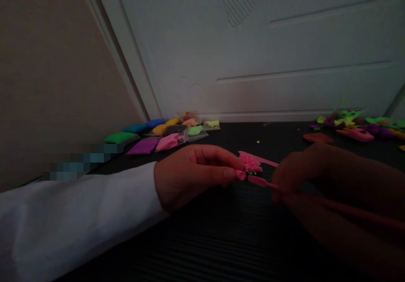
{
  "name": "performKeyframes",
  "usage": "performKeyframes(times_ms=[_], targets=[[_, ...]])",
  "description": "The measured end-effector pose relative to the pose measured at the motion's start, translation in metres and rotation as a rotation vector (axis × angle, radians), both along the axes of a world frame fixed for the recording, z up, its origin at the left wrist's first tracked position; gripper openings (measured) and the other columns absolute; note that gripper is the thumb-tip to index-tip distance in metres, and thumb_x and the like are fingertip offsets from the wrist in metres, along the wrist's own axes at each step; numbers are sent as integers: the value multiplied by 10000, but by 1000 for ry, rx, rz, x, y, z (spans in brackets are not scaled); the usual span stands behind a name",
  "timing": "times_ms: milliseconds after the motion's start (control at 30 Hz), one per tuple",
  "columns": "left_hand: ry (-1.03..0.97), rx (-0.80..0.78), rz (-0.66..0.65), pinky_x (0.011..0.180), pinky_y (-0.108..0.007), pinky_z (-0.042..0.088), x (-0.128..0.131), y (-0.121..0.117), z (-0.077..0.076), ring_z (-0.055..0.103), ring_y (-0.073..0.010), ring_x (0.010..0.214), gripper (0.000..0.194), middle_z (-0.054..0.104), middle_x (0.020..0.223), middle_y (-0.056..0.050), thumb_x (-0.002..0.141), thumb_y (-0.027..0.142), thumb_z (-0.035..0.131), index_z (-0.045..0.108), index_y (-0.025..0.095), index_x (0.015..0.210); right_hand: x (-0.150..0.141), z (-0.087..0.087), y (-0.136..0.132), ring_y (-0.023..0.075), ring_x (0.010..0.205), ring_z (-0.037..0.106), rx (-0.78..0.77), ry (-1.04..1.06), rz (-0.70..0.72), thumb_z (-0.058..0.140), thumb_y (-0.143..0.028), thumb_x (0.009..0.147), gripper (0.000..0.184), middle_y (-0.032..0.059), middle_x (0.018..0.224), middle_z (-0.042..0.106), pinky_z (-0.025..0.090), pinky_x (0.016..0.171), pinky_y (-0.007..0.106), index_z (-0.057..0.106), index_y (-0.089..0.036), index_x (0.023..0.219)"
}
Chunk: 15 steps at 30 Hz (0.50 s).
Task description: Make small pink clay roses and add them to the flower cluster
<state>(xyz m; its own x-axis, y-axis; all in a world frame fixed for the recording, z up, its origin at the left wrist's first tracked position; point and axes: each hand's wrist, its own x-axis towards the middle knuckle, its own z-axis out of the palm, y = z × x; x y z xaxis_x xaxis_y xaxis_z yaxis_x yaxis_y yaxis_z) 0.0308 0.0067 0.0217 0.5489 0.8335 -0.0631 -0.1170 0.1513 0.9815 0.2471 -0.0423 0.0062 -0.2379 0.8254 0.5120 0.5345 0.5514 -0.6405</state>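
Observation:
My left hand (pixel 190 174), in a white sleeve, pinches a small pink clay piece (pixel 249 164) between thumb and fingertips just above the dark ribbed mat (pixel 221 231). My right hand (pixel 303 172) is closed round a pink plastic modelling tool (pixel 257 180), and the tool's flat tip touches the clay from below right. The tool's long handle runs off toward the right edge. A second pink tool (pixel 262 159) lies on the mat just behind the clay.
Several coloured clay packets (pixel 158 136) lie in a row at the back left against a white door (pixel 268 50). At the back right sit finished clay figures and scraps (pixel 357 126). A beige wall stands at left.

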Motion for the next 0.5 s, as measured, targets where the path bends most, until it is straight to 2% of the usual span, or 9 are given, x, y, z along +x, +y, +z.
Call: performKeyframes(times_ms=[67,100,167,300,433,500], targets=[[9,-1,-1,651,-149,509,0,0,1,679,-75,675,196,794,694,20,610,250,1002,843,198,711,1,0,1,214,486,617,119,49,27,555,-300,811,126,-28,405,483,391,397,290,648,-356,747],[12,-1,1,661,-149,513,0,0,1,684,-77,684,190,796,696,21,612,244,999,843,198,710,2,-1,0,191,448,590,184,71,28,572,-283,811,127,-37,426,517,410,400,285,661,-356,757],[16,0,5,676,-151,516,0,0,1,690,-79,696,181,800,705,23,612,231,994,842,200,704,2,-2,0,147,362,499,211,77,41,593,-266,800,126,-49,462,572,433,404,285,673,-354,758],[10,-2,5,660,-167,501,0,0,0,683,-80,678,169,798,712,19,611,188,980,841,201,706,1,-2,-2,126,285,352,151,81,18,572,-282,788,140,-71,376,487,417,405,298,663,-353,708],[3,-6,20,658,-187,488,-1,0,-1,673,-84,674,182,796,724,13,601,195,982,840,200,715,-1,7,-8,121,318,409,12,84,3,555,-291,772,159,-54,436,558,315,347,263,667,-329,666],[4,-6,23,645,-194,474,-1,-1,-1,656,-82,657,203,789,712,9,585,221,993,838,196,714,-3,13,-12,124,359,452,-94,62,-39,548,-289,766,171,-47,459,572,320,344,243,671,-320,651]])
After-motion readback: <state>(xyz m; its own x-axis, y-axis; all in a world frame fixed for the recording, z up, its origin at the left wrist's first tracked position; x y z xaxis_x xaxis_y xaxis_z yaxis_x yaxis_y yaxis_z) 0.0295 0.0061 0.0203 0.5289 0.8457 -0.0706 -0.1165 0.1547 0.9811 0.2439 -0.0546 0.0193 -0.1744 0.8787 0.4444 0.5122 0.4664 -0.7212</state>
